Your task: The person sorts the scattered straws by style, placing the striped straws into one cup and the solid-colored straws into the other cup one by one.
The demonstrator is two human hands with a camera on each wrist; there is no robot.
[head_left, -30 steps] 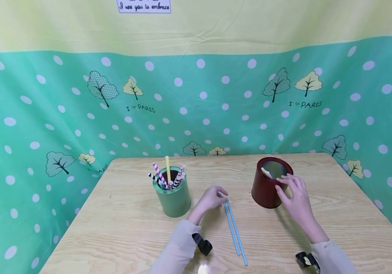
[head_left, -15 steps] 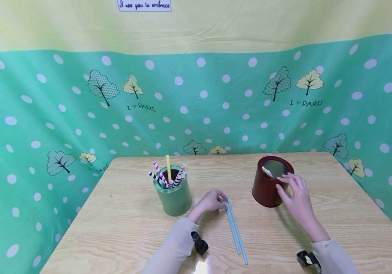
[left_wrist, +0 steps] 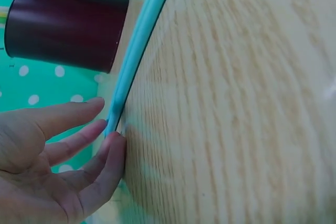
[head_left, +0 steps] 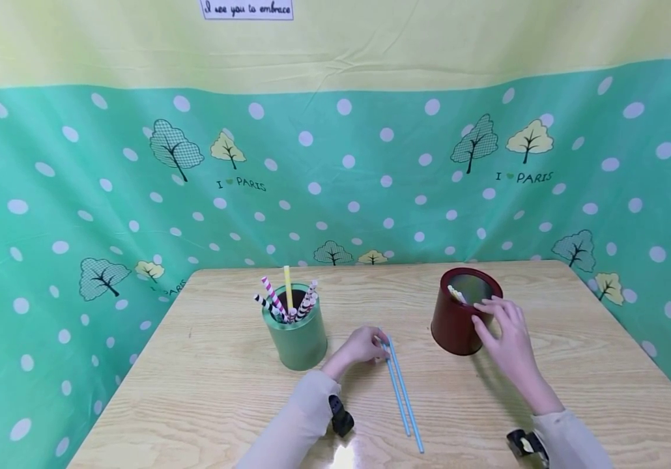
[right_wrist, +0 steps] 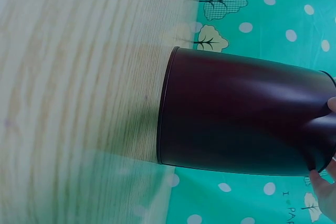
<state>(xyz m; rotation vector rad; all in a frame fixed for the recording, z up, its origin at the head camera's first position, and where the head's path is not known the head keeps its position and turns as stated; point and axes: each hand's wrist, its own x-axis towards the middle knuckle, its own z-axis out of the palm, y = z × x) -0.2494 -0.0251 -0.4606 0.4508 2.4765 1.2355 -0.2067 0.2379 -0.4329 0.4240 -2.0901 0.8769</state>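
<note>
Two light-blue straws lie nearly side by side on the table, a left straw point(head_left: 397, 391) and a right straw point(head_left: 408, 404). My left hand point(head_left: 363, 345) is at their far ends, fingertips right at the straws. In the left wrist view, a gap shows between thumb and fingers point(left_wrist: 102, 169). My right hand point(head_left: 508, 342) holds a dark red cup point(head_left: 454, 329) at its near rim, thumb on the outer wall. Pale straws point(head_left: 456, 294) lean inside that cup. The right wrist view shows the cup's side point(right_wrist: 236, 114) with fingertips at its rim end.
To the left of the left hand stands a green cup point(head_left: 300, 348) with several patterned straws and a tall yellow straw point(head_left: 288, 286). Behind the wooden table point(head_left: 206, 391) hangs a polka-dot cloth point(head_left: 347, 182). Both wrists carry small black devices.
Over the last second my left hand has shifted slightly toward me along the straw ends, its movement nearly stopped in the last half second. The right hand and red cup stay put.
</note>
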